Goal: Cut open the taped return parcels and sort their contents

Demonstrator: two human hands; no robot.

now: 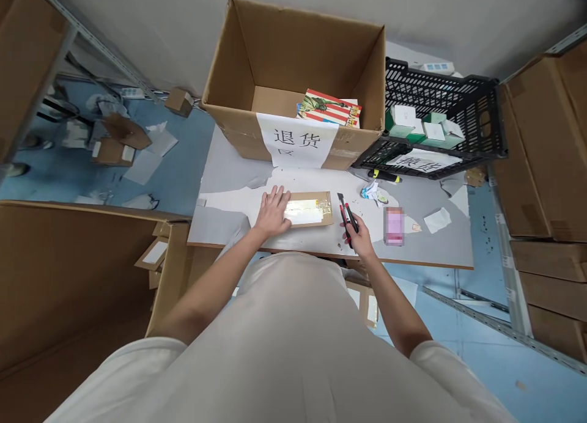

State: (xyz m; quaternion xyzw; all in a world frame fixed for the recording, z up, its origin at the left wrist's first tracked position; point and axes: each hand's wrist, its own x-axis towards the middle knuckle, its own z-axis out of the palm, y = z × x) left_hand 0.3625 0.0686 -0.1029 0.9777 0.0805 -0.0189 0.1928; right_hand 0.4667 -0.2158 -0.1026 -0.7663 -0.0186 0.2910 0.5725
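Nearest: one pale shirt [298, 331], worn. Next: one right hand [362, 235], fingers wrapped round a black-and-red cutter [345, 220], apart from the parcel; one left hand [274, 214], palm down, fingers slightly spread, on the left end of one brown parcel [307, 210], labelled, lying on the surface [431, 247]. No cut visible in it; work here judged barely begun. Right of the cutter: one pink item [394, 226], blurred. Beyond: crumpled scraps [369, 191]; one large carton [245, 145], signed, containing printed booklets [328, 108]; beside it, one black crate [502, 123] containing green-and-white boxes [435, 131], these contents judged already sorted.
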